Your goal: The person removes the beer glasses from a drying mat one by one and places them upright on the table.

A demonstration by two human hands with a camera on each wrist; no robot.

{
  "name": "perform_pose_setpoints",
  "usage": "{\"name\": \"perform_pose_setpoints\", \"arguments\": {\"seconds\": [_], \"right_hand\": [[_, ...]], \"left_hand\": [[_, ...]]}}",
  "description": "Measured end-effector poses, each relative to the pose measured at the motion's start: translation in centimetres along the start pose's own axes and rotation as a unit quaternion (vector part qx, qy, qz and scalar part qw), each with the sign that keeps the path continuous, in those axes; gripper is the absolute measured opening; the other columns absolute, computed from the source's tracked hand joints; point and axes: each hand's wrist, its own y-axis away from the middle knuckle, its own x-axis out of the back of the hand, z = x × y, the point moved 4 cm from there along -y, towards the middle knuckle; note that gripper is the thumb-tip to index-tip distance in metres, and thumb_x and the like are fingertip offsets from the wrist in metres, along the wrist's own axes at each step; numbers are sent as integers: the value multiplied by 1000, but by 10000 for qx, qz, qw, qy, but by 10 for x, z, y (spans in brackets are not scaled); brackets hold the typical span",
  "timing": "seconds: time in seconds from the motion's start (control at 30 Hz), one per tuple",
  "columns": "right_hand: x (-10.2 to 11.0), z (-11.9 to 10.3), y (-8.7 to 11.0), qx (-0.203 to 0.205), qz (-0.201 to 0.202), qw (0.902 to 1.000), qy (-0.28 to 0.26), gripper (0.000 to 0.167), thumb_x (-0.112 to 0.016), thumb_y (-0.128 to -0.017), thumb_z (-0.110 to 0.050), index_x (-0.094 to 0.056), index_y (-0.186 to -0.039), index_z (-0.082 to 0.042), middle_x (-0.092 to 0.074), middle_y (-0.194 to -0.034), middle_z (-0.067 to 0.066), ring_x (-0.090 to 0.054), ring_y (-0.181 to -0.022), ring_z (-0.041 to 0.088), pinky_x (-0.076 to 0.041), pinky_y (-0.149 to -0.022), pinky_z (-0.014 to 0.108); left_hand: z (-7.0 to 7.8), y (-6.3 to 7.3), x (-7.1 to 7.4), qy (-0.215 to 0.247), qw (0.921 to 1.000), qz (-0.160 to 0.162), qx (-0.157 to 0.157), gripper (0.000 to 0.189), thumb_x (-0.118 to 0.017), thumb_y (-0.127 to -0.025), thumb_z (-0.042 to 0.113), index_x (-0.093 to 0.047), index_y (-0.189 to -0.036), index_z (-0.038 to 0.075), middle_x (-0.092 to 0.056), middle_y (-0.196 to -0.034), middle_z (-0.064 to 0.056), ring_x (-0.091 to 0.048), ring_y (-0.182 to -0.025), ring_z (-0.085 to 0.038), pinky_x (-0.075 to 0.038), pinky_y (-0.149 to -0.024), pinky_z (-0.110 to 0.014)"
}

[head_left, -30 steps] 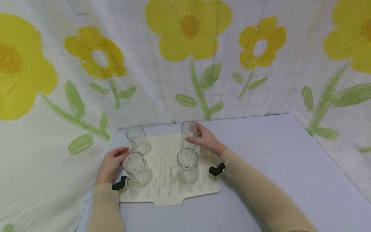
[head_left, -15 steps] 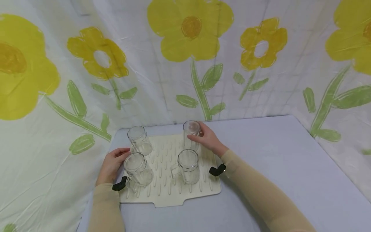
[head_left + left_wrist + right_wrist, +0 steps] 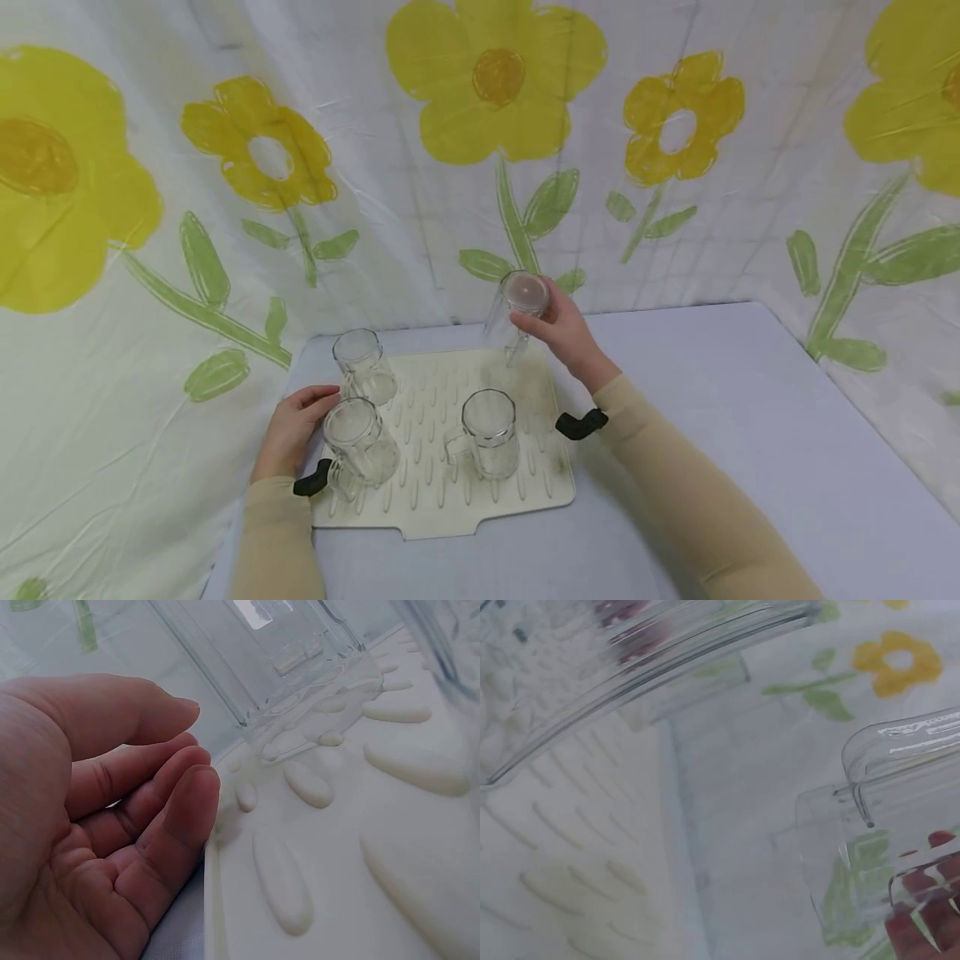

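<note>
My right hand (image 3: 570, 333) grips a clear glass mug (image 3: 525, 293) above the back right of a cream drying mat (image 3: 438, 518). The mug is tilted, its round base up towards the head camera, its handle low on the near side. In the right wrist view, fingers (image 3: 919, 922) show behind the mug's glass (image 3: 862, 877). My left hand (image 3: 292, 425) rests at the mat's left edge, fingers loosely bent and holding nothing. Beside it stand two glass mugs, one at the front left (image 3: 363, 442) and one behind it (image 3: 365, 367). Another glass mug (image 3: 491, 433) stands at the front right.
Long raised ridges (image 3: 281, 881) cover the mat, and a tab juts from its front edge. The mat lies on a pale cloth-covered table (image 3: 690, 400). A white curtain (image 3: 375, 225) with yellow flowers hangs behind the table and on its left.
My right hand has lifted the back right mug off the mat, moving it up and to the right and tilting it. The left hand and the other mugs stay in place.
</note>
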Motion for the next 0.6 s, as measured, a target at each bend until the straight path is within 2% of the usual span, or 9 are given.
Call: {"name": "perform_pose_setpoints", "arguments": {"seconds": [0.1, 0.17, 0.4, 0.6], "right_hand": [[13, -18, 2, 210, 218, 9987, -403, 71, -75, -102, -20, -46, -167, -15, -59, -154, 6, -59, -139, 19, -53, -110, 30], [20, -30, 5, 328, 364, 9964, -699, 71, -73, -102, -17, -46, -167, -14, -59, -153, 2, -59, -139, 18, -54, -109, 28], [39, -56, 20, 664, 759, 9826, -1559, 70, -74, -100, -16, -49, -165, -17, -59, -153, -1, -56, -139, 18, -54, -108, 29], [42, -66, 42, 963, 915, 9745, -1807, 62, -73, -99, -16, -57, -159, -18, -67, -143, 0, -64, -129, 19, -57, -103, 32]], "left_hand": [[1, 1, -1, 56, 10000, -1, 46, 45, -75, -109, 30, -69, -146, 5, -71, -111, 26, -63, -109, 6, -51, -93, -8], [3, 1, -1, 99, 9999, 10, 28, 44, -76, -109, 30, -70, -145, 5, -71, -110, 26, -63, -109, 6, -51, -93, -8], [6, 4, -2, 24, 10000, 67, 25, 49, -74, -110, 37, -69, -146, 4, -71, -115, 22, -61, -116, 2, -50, -96, -8], [3, 6, 0, 56, 9999, 15, 96, 49, -70, -112, 38, -68, -148, 5, -72, -115, 23, -62, -115, 2, -51, -95, -10]]}}
